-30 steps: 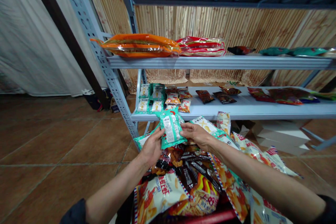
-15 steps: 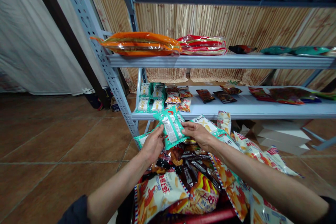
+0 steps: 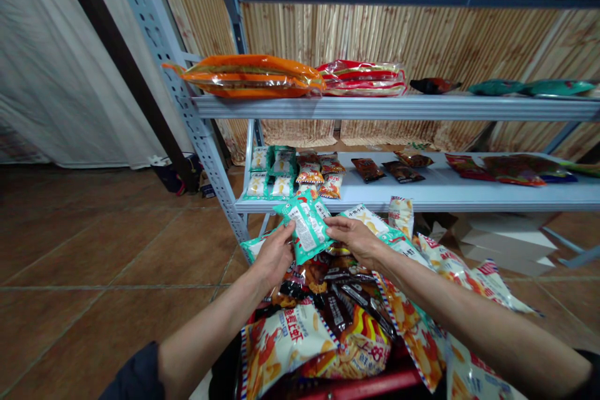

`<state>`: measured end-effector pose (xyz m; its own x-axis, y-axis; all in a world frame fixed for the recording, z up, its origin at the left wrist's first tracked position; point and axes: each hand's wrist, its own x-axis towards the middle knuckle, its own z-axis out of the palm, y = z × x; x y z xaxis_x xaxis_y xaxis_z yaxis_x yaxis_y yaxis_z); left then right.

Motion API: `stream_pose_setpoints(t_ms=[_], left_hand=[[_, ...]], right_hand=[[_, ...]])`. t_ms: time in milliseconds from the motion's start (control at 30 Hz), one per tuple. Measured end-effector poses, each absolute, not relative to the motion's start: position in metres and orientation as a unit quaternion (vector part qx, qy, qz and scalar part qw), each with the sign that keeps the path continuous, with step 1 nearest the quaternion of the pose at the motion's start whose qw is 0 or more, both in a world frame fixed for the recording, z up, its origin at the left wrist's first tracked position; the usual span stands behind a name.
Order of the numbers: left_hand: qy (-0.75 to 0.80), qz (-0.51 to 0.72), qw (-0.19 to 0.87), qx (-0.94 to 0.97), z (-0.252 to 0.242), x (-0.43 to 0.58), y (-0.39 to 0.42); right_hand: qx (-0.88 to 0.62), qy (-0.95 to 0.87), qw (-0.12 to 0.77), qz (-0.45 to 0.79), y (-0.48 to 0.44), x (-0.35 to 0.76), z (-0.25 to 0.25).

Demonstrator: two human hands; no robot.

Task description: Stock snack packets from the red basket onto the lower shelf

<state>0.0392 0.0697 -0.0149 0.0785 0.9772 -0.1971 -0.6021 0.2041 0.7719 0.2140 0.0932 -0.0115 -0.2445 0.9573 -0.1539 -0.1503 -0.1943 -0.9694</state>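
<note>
tiled floor [image 3: 94,244] runs up to a grey metal shelving rack [image 3: 398,108] stocked with snack packets. in front of the rack, a red container [image 3: 365,384] overflows with snack bags [image 3: 281,350]. just above them, a teal snack packet [image 3: 307,228] sits tilted between the left hand [image 3: 276,256] and the right hand [image 3: 356,240]; pinching from both sides steadies it well. left fingers [image 3: 287,240] curl around its lower edge, while right fingers [image 3: 335,225] press lightly on its right edge, gripping without clenching.

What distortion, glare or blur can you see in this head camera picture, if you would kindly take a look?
In the head view, the wide lens bows the slotted shelf post; glare glints off the orange bag on the top shelf; the green snack bag looks fairly sharp; the floor tiles look dim.
</note>
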Motion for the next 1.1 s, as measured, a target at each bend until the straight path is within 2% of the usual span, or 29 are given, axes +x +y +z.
stream_pose_setpoints(t_ms=[1100], left_hand=[[0.365,0.59,0.675,0.251,-0.0209,0.0459,0.0761]], right_hand=[[-0.406,-0.481,0.426,0.649,0.0876,0.2217,-0.0173]])
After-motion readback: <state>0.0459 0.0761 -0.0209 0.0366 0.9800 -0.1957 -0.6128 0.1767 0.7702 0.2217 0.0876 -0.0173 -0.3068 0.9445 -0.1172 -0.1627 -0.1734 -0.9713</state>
